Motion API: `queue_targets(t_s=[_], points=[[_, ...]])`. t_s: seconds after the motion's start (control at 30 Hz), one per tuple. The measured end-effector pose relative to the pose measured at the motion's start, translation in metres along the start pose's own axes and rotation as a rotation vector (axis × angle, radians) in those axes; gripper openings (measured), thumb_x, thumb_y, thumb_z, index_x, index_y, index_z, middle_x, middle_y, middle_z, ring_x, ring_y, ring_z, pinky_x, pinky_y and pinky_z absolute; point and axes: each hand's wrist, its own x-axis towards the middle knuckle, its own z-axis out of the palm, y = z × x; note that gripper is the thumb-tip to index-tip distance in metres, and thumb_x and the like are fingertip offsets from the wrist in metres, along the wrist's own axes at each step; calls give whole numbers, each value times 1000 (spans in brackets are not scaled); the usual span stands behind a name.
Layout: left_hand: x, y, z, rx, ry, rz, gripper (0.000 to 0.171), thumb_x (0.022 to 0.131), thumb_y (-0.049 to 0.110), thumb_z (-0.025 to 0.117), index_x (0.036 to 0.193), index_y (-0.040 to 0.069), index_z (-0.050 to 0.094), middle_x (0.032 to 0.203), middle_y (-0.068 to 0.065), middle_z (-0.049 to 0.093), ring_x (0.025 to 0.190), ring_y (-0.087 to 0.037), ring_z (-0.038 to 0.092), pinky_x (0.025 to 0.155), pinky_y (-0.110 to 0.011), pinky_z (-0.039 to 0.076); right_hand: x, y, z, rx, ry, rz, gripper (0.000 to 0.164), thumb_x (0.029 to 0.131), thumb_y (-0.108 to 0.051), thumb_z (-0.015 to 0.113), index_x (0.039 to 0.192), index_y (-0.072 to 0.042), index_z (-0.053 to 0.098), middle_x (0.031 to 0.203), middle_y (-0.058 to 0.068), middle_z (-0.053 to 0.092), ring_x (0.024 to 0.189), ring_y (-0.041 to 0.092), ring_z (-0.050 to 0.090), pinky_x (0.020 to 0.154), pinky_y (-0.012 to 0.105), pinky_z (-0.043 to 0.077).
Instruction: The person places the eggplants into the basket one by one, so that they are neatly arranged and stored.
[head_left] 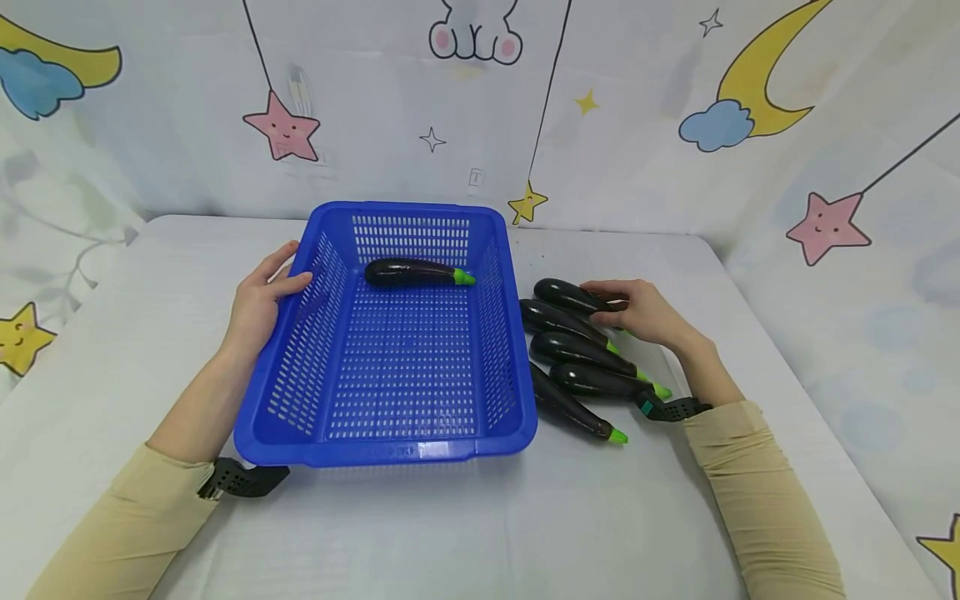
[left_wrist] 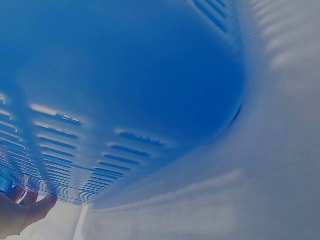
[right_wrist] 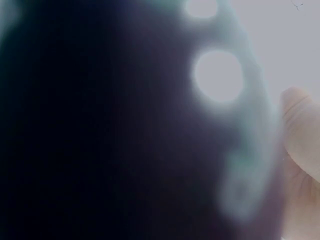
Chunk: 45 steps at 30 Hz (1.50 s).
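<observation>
A blue plastic basket [head_left: 408, 450] with slotted walls takes up the middle of the head view. One dark eggplant [head_left: 411, 272] with a green stem lies inside, near the far wall. My left hand [head_left: 258, 304] grips the basket's left rim; in the left wrist view, fingertips [left_wrist: 47, 201] meet its slotted wall. Right of the basket, my right hand [head_left: 637, 310] holds the stem end of the farthest eggplant [head_left: 564, 293] between thumb and fingers. A dark, glossy, blurred shape fills most of the right wrist view, with part of the hand [right_wrist: 302, 135] at its edge.
Several more eggplants [head_left: 581, 350] lie close together along the basket's right side, the nearest one [head_left: 570, 407] slanting toward the front. A white cloth [head_left: 600, 517] covers the table. Behind it hangs a curtain [head_left: 375, 108] printed with stars and moons.
</observation>
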Motion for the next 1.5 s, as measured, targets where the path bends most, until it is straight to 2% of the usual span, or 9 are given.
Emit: queue_targets(t_s=[0.2, 0.7, 1.1, 1.33, 1.5], points=[[-1, 0, 1, 15, 4, 5, 69, 101, 26, 60, 160, 27, 24, 167, -5, 21, 123, -11, 54, 81, -15, 55, 1, 0, 0, 2, -1, -11, 51, 91, -7, 71, 140, -5, 57, 135, 21, 61, 120, 36, 61, 100, 51, 50], [0, 0, 0, 38, 16, -7, 68, 101, 28, 60, 160, 28, 25, 167, -4, 22, 130, -16, 50, 80, -14, 54, 0, -4, 2, 23, 16, -6, 51, 92, 0, 68, 141, -2, 55, 139, 21, 58, 126, 38, 56, 104, 52, 47], [0, 0, 0, 34, 12, -5, 69, 101, 27, 60, 160, 28, 25, 167, -5, 22, 126, -13, 53, 80, -15, 55, 2, -8, 2, 0, 67, -25, 50, 92, 3, 66, 141, -1, 55, 141, 19, 57, 125, 36, 58, 103, 50, 49], [0, 0, 0, 34, 13, 0, 69, 100, 27, 61, 160, 27, 25, 166, -6, 23, 113, -6, 58, 79, -15, 55, 0, -14, 1, -19, 103, -24, 49, 95, -1, 64, 143, -3, 53, 145, 19, 54, 129, 36, 55, 102, 52, 48], [1, -1, -1, 36, 13, 1, 69, 100, 28, 61, 160, 28, 26, 166, -6, 24, 116, -8, 56, 79, -15, 55, 0, -20, -2, -32, 123, -24, 49, 96, -1, 64, 144, -5, 53, 144, 17, 55, 123, 32, 58, 96, 50, 52]])
